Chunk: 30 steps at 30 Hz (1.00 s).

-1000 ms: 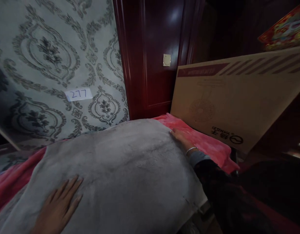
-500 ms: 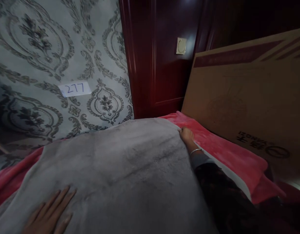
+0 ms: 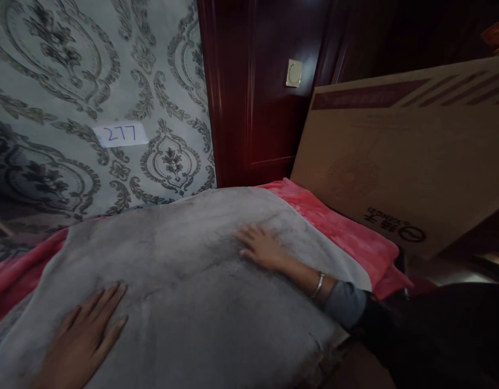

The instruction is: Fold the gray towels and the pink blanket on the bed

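A grey plush blanket [image 3: 172, 313] lies spread out before me, with a few soft creases across its middle. My left hand [image 3: 85, 335] rests flat on its near left part, fingers stretched out. Over the blanket's middle right is my right hand [image 3: 261, 246], slightly blurred, palm down with the fingers apart and nothing in them. A bracelet circles the right wrist. Red-pink plush cloth [image 3: 334, 221] shows from under the grey blanket along the right side and at the left edge.
A large cardboard box [image 3: 415, 146] leans on the right beside the bedding. Behind are a patterned wallpapered wall [image 3: 168, 97] with a paper label [image 3: 121, 135] reading 277, and a dark red wood panel [image 3: 269, 119] bearing a switch plate [image 3: 293, 73].
My right hand has let go of the blanket's right edge and moved left onto its middle, fingers now spread. The left hand stays flat in nearly the same place.
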Tool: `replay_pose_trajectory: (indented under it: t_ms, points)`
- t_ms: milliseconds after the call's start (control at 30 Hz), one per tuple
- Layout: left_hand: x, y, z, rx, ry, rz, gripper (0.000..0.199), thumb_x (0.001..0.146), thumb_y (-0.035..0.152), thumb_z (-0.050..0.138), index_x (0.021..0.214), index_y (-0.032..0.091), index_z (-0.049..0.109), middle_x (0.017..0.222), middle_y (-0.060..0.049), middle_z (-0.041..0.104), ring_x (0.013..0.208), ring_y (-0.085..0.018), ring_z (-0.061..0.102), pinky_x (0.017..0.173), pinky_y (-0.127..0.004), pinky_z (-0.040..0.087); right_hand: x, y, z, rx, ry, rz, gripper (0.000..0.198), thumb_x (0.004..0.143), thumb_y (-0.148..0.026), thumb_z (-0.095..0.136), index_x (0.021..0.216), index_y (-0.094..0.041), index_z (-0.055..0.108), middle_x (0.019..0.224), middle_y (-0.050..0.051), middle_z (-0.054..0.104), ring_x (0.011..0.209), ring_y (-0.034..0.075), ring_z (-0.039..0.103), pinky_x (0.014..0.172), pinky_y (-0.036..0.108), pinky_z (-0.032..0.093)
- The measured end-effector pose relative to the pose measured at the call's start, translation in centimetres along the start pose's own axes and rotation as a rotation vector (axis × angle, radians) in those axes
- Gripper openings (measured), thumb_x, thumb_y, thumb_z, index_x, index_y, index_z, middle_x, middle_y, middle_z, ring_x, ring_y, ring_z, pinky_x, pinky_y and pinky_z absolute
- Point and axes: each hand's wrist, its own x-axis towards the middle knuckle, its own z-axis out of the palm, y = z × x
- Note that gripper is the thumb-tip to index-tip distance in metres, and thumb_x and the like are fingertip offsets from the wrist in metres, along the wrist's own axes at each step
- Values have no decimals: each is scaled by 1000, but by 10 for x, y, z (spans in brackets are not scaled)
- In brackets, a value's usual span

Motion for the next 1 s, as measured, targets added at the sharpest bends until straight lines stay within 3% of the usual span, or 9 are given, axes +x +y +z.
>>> replay_pose_trajectory:
  t_ms: [100,200,333,433,600,767,867,933,1000]
  points:
    - [0,8,-8,18,-7,7,75,86,55,25,147,19,48,153,-7,48,147,-30,35,120,-54,29,-11,-17,13,30,-98,-47,63,102,-60,28,158,-32,28,165,4,23,152,28,18,120,53,19]
    - [-2,13,-17,65,-38,-20,77,87,54,23,145,11,50,153,-13,47,146,-34,35,118,-57,29,-23,22,5,-26,-112,216,61,103,-56,26,157,-28,33,165,7,24,151,30,20,119,56,19]
    - [-5,14,-28,132,-57,-163,81,89,55,19,148,9,47,156,-18,41,145,-44,33,112,-66,29,-66,93,-15,-48,-154,694,62,103,-56,28,159,-31,25,167,5,18,152,28,17,119,56,22]
    - [-5,12,-33,124,-89,-241,81,90,59,18,151,11,43,159,-19,36,144,-46,32,110,-65,32,-109,117,-23,-65,-177,823,59,103,-50,26,158,-28,30,165,9,24,150,32,23,117,60,23]
    - [-9,4,-35,69,-108,-187,76,90,57,26,149,14,47,157,-19,39,145,-46,30,111,-64,30,-154,113,-32,-105,-181,866,55,103,-37,25,156,-27,36,162,10,31,148,31,28,114,63,28]
    - [-41,-19,-35,23,-92,-184,77,92,56,23,153,11,39,159,-21,34,148,-40,28,114,-62,26,-159,78,-38,-149,-104,904,59,103,-46,22,154,-21,38,161,16,31,147,37,28,109,65,33]
    - [-71,-33,-39,4,-90,-185,78,94,55,17,155,8,33,162,-21,29,150,-37,24,116,-60,25,-156,41,-29,-182,44,670,62,102,-52,24,157,-23,32,164,13,26,149,35,23,112,61,32]
    - [-90,-39,-43,3,-126,-211,77,94,54,21,155,8,33,162,-20,29,151,-36,23,117,-58,26,-159,18,-18,-150,14,510,60,102,-52,24,156,-28,33,163,8,30,149,32,26,113,58,32]
    - [-106,-41,-48,11,-173,-251,74,94,50,25,154,8,34,162,-20,30,151,-34,23,119,-55,26,-166,3,-7,-142,-38,473,59,101,-52,23,154,-30,37,161,6,34,147,31,29,114,57,30]
